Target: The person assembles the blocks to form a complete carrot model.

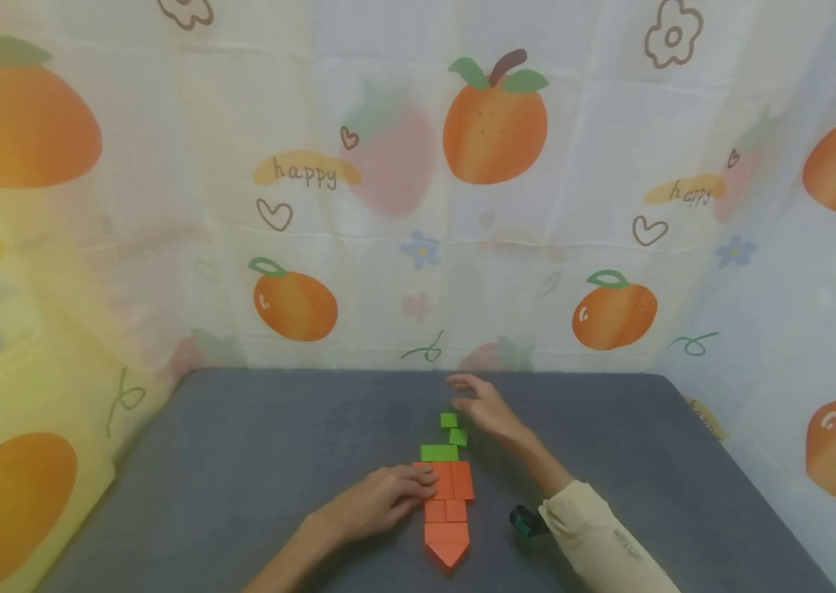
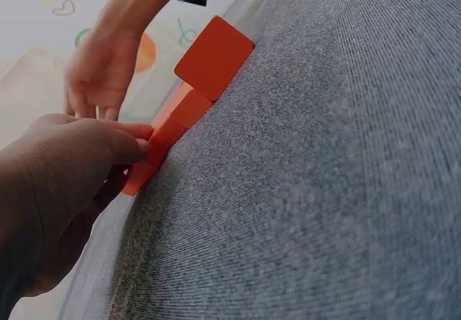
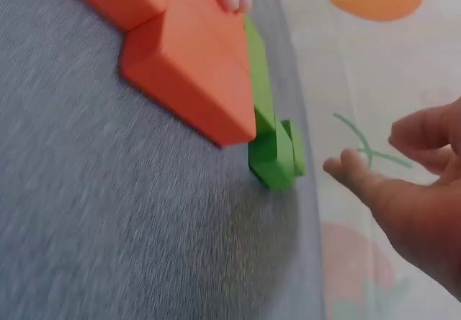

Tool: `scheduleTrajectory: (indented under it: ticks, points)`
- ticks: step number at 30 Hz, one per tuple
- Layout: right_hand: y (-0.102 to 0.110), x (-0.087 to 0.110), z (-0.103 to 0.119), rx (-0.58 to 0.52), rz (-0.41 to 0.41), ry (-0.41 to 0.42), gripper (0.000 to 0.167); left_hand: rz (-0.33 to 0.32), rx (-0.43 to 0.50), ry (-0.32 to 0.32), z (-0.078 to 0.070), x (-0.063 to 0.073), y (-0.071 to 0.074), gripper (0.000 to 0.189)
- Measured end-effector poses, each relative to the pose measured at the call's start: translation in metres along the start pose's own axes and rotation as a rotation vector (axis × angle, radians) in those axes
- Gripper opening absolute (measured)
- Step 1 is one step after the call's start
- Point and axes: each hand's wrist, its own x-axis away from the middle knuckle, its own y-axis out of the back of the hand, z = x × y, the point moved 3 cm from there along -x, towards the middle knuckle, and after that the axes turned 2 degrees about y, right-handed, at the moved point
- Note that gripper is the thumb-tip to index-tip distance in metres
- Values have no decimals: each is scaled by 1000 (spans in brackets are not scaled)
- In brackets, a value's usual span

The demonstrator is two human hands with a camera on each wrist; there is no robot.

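A column of orange-red blocks (image 1: 456, 511) lies flat on the grey table, ending in a triangular block (image 1: 449, 555) that points toward the person. At its far end sit a green oblong block (image 1: 438, 453) and two small green blocks, one nearer (image 1: 458, 437) and one farther (image 1: 449, 420), set off sideways from each other. My left hand (image 1: 376, 501) rests its fingertips on the left edge of the widest orange-red row; the left wrist view shows these fingers (image 2: 130, 143) against the blocks. With fingers spread and nothing in them, my right hand (image 1: 488, 409) hovers beside the farthest green block.
The grey tabletop (image 1: 277, 436) reaches back to a fruit-printed cloth (image 1: 388, 272), which also hangs along both sides. A dark band (image 1: 527, 520) sits at the right sleeve's cuff (image 1: 573, 502), just right of the block column.
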Motion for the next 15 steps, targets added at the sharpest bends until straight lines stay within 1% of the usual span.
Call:
scheduleTrajectory:
  ticks: [3,5,7,8,9,11,13,14,15]
  points:
    - [4,6,-3,49,-11,-1,43,-14,12,3,7,-1,-8,33]
    - [6,10,-6,117,-29,-31,41,-10,16,13,7,-2,-8,32]
    - [5,11,-7,152,-30,-70,40,-14,21,20,7,-3,-8,32]
    - [3,10,-8,139,-8,-74,42,-15,1,9,2,-3,-3,32]
    - [0,9,-8,100,23,-76,44,-14,-15,2,-3,-3,1,32]
    - [-4,7,-8,-10,73,-64,48,-22,-16,-8,-2,-3,1,32]
    - [-6,4,-7,-115,99,-33,49,-22,-19,-11,-1,-2,0,32]
    - [-6,4,-8,-140,101,-10,49,-20,-23,-10,1,-1,-1,32]
    - [-5,4,-8,-136,89,12,46,-18,-6,1,7,-1,-5,33]
